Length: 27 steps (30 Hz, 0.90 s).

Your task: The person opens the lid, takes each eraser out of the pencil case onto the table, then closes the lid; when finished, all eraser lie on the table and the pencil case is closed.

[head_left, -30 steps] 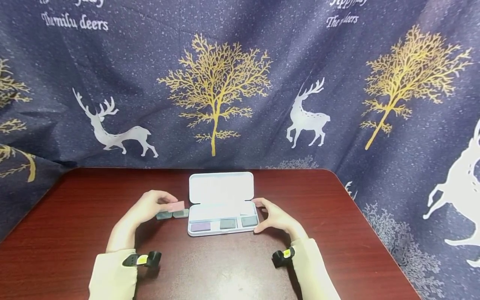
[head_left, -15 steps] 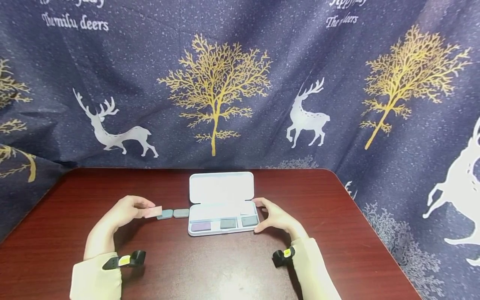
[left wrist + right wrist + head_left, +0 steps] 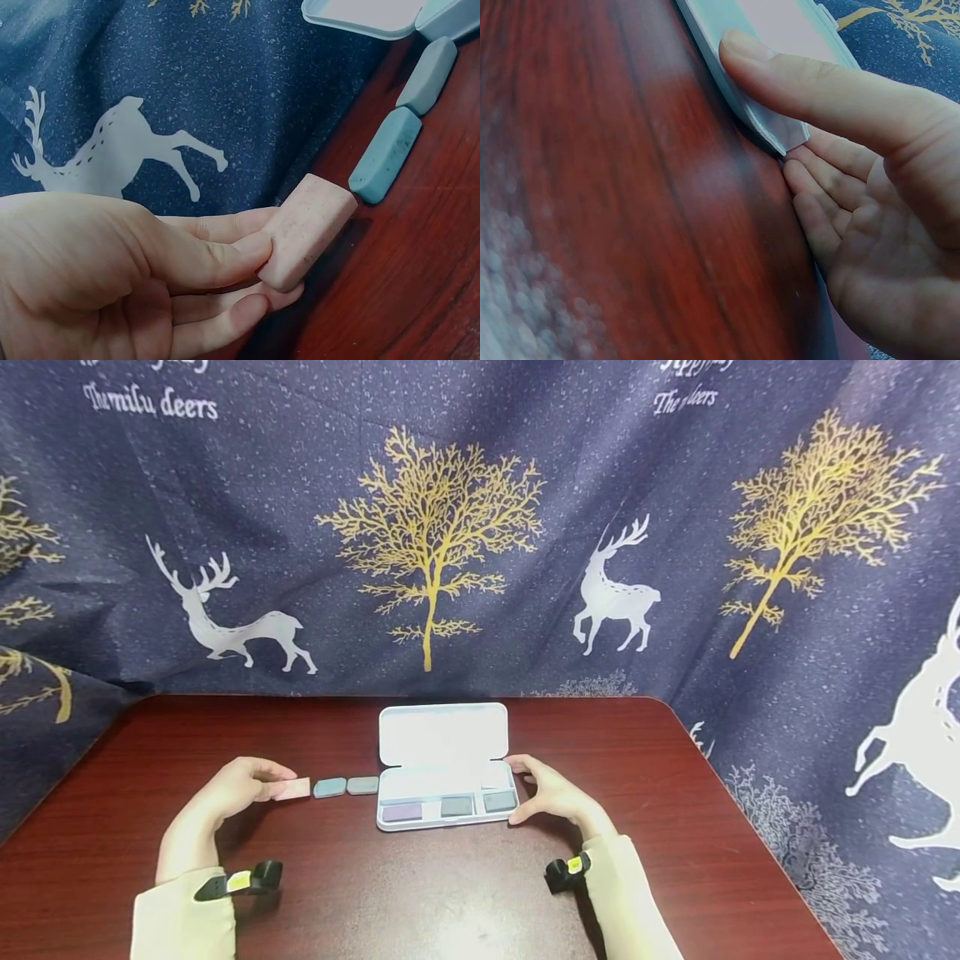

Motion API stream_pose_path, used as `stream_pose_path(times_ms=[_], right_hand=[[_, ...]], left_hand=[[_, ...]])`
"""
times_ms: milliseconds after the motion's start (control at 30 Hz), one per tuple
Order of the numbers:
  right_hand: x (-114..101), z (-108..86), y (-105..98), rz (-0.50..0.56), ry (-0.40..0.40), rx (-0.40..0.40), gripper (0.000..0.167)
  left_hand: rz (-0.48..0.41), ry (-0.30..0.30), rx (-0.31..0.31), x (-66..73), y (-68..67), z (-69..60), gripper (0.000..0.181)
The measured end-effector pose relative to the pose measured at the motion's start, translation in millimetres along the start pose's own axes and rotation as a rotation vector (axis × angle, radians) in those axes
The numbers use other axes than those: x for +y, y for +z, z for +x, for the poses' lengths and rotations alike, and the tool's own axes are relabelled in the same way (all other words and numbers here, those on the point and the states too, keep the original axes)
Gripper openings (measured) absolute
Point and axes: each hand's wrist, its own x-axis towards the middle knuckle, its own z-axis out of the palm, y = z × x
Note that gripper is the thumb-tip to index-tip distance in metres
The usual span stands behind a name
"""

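Left of the case (image 3: pixel 442 735), which is held by the right hand (image 3: pixel 553 792), the pink block (image 3: pixel 311 232) is pinched in the left hand's grip (image 3: pixel 142 262), and if it is brought too near, the blue block (image 3: pixel 386 156) could be nudged.

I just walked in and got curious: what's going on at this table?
A person's left hand pinches a pink block, just left of a blue block and a grey block lying on the table. The right hand holds the right end of an open white case. Inside it lie a purple block and two dark grey blocks.
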Motion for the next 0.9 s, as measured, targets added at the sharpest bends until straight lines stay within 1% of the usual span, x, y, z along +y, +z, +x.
stream_pose_path(times_ms=[233, 467, 533, 733, 900], right_hand=[[0.5, 0.3, -1.2, -0.008, -0.001, 0.001, 0.092], [-0.6, 1.0, -0.9, -0.008, -0.012, 0.001, 0.092], [-1.0, 0.7, -1.1, -0.006, -0.011, 0.002, 0.092], [-1.4, -0.2, -1.3, -0.023, -0.017, 0.003, 0.091], [-0.1, 0.4, -0.9, -0.018, -0.027, 0.003, 0.090]], left_hand=[[0.013, -0.001, 0.012, -1.7, 4.8, 2.9, 0.024], [0.064, -0.008, 0.052, 1.2, 6.4, 4.3, 0.023], [0.070, -0.013, 0.056, 1.8, 6.9, 5.1, 0.023], [0.083, -0.038, 0.038, 2.7, 8.0, 8.0, 0.024], [0.104, -0.019, 0.051, 1.7, 10.7, 9.3, 0.022]])
